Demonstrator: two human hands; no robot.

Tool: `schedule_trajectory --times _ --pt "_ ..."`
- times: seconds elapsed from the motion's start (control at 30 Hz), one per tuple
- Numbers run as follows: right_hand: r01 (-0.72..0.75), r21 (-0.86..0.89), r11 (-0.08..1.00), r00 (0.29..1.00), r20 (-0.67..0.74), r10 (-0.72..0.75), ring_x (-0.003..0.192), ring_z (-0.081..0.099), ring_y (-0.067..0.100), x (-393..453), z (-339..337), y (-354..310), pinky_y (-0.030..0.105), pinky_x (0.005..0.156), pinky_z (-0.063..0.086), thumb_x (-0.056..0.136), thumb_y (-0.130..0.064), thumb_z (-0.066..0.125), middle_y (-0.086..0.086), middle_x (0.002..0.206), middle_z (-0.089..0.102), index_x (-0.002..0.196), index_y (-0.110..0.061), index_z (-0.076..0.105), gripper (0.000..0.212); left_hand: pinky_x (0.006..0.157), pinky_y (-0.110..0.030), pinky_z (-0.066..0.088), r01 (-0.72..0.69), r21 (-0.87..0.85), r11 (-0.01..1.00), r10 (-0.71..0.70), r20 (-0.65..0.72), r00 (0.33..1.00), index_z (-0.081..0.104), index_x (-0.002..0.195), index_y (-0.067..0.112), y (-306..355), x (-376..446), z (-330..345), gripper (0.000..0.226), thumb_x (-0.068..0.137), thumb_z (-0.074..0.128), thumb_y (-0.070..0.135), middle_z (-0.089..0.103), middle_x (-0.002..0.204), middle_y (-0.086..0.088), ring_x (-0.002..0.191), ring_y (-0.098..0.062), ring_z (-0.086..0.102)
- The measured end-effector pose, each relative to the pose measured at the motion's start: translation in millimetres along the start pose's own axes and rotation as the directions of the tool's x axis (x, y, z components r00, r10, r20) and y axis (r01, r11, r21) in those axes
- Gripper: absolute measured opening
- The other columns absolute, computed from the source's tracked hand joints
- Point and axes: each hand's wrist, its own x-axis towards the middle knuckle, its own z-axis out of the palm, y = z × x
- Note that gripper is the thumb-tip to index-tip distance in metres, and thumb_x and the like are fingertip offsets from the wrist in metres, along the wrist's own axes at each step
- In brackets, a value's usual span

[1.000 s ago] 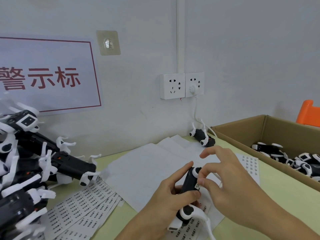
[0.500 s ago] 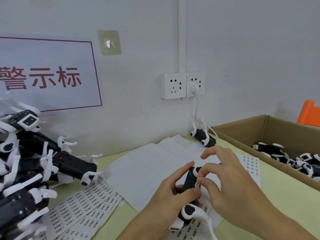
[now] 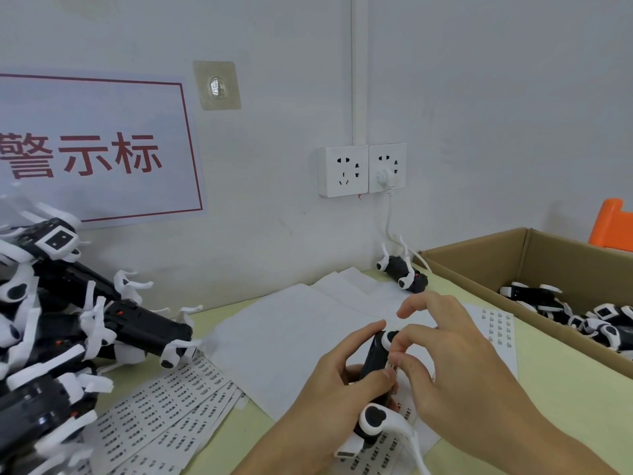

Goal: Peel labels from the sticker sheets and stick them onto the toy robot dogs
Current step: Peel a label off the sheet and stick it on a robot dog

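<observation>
One toy dog (image 3: pixel 378 366) is mid-labelling low on the desk (image 3: pixel 565 389), near 5 o'clock. Judging by the pile of dogs (image 3: pixel 68 337) at 9 o'clock and those in the box (image 3: pixel 527 248) at 3, much remains. The left hand (image 3: pixel 329 399) has its grip wrapped round the body; the right hand (image 3: pixel 455 365) pinches a small label (image 3: pixel 389 365) against it, its other fingers spread.

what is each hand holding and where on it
The left hand grips a toy robot dog around its black body. The right hand pinches a small label against it.
</observation>
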Motion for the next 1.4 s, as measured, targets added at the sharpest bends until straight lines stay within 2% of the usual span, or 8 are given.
schedule_trajectory --times 0.37,0.5,0.57,0.67,0.73,0.87,1.1,1.4 --pt "0.017 -0.072 0.997 0.998 -0.052 -0.021 0.097 0.038 -0.004 -0.5 1.0 -2.9 0.007 0.058 0.029 0.072 -0.012 0.083 -0.011 0.11 0.054 0.07 -0.028 0.067 0.023 0.072 -0.02 0.053 0.021 -0.007 1.0 -0.022 -0.018 1.0 0.064 0.116 0.056 2.0 0.1 2.4 0.051 0.076 0.068 0.025 0.077 0.096 -0.009 0.077 -0.018 0.071" --pt "0.035 -0.092 0.995 0.997 -0.064 -0.041 0.087 0.047 0.002 -0.9 0.4 -3.6 0.006 0.057 0.026 0.068 -0.011 0.086 -0.009 0.108 0.055 0.07 -0.028 0.067 0.026 0.072 -0.021 0.053 0.033 -0.002 0.999 -0.033 -0.024 0.999 0.065 0.113 0.057 3.2 0.2 3.4 0.051 0.074 0.066 0.024 0.077 0.094 -0.008 0.076 -0.017 0.07" --pt "0.046 -0.113 0.993 0.996 -0.072 -0.054 0.081 0.043 0.001 -0.7 0.0 -3.7 0.005 0.057 0.023 0.067 -0.012 0.087 -0.008 0.107 0.056 0.07 -0.027 0.067 0.026 0.074 -0.023 0.053 0.037 0.001 0.999 -0.036 -0.029 0.999 0.065 0.113 0.057 3.5 0.1 4.1 0.051 0.073 0.066 0.025 0.076 0.093 -0.008 0.076 -0.017 0.07" --pt "0.076 -0.147 0.986 0.991 -0.095 -0.091 0.084 0.038 0.0 -0.1 0.0 -3.8 0.005 0.061 0.022 0.064 -0.012 0.088 -0.005 0.104 0.059 0.069 -0.025 0.068 0.025 0.077 -0.024 0.052 0.036 0.006 0.999 -0.036 -0.038 0.999 0.065 0.112 0.057 4.1 -0.1 4.3 0.05 0.073 0.065 0.025 0.076 0.089 -0.004 0.075 -0.016 0.069" --pt "0.095 -0.169 0.981 0.987 -0.115 -0.116 0.089 0.041 0.004 0.2 0.0 -4.3 0.007 0.062 0.024 0.062 -0.012 0.089 -0.004 0.102 0.061 0.067 -0.024 0.068 0.025 0.077 -0.023 0.051 0.037 0.01 0.999 -0.037 -0.039 0.999 0.065 0.113 0.057 4.6 -0.2 4.1 0.051 0.073 0.064 0.026 0.076 0.089 -0.004 0.076 -0.015 0.069" --pt "0.1 -0.209 0.973 0.98 -0.151 -0.133 0.092 0.046 0.01 0.9 0.0 -5.7 0.02 0.058 0.036 0.06 -0.015 0.09 -0.003 0.101 0.062 0.066 -0.024 0.069 0.024 0.079 -0.024 0.052 0.038 0.019 0.999 -0.037 -0.044 0.998 0.064 0.113 0.058 4.6 -0.9 4.5 0.051 0.073 0.064 0.026 0.076 0.091 -0.004 0.077 -0.015 0.069" --pt "0.054 -0.223 0.973 0.98 -0.177 -0.095 0.085 0.061 0.015 0.2 0.5 -7.5 0.019 0.056 0.037 0.054 -0.019 0.094 -0.007 0.097 0.062 0.065 -0.028 0.069 0.029 0.09 -0.032 0.055 0.041 0.044 0.998 -0.039 -0.055 0.998 0.064 0.112 0.059 4.2 -0.2 4.6 0.05 0.073 0.065 0.028 0.077 0.096 -0.007 0.083 -0.018 0.071" --pt "0.006 -0.225 0.974 0.978 -0.203 -0.053 0.079 0.063 0.015 0.0 3.4 -9.2 0.018 0.053 0.036 0.052 -0.02 0.096 -0.009 0.092 0.062 0.063 -0.03 0.069 0.031 0.093 -0.034 0.056 0.046 0.065 0.997 -0.042 -0.051 0.998 0.063 0.112 0.059 4.6 0.2 4.4 0.05 0.072 0.065 0.029 0.077 0.097 -0.007 0.086 -0.019 0.072"
